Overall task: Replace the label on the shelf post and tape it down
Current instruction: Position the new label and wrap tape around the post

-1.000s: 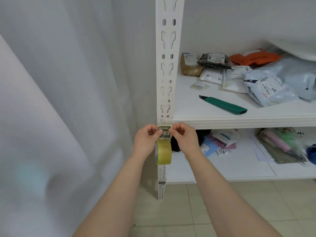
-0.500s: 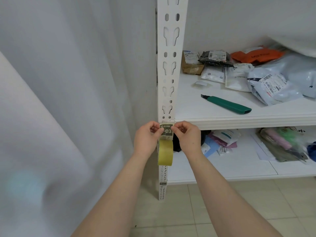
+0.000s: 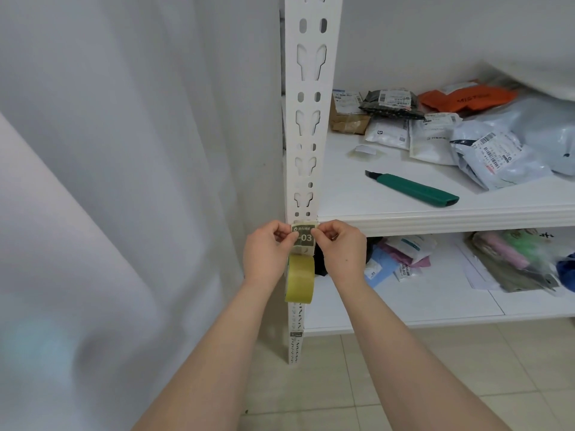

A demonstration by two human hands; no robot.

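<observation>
A small dark green label [image 3: 305, 237] printed "-03" lies against the white slotted shelf post [image 3: 306, 126], level with the middle shelf's front edge. My left hand [image 3: 267, 253] pinches the label's left edge and my right hand [image 3: 340, 248] pinches its right edge, thumbs pressing on it. A yellowish roll of tape [image 3: 299, 279] hangs just below the label between my wrists, its strip running up over the label. Which hand bears the roll I cannot tell.
On the middle shelf [image 3: 435, 217] lie a green utility knife [image 3: 413, 188] and several mail parcels [image 3: 485, 150]. The lower shelf [image 3: 404, 309] holds more packets. A white curtain [image 3: 109, 181] hangs to the left; tiled floor [image 3: 404, 368] lies below.
The view has shifted slightly; my hands and the label sit a little higher on the post, fingers still pressing the label's edges.
</observation>
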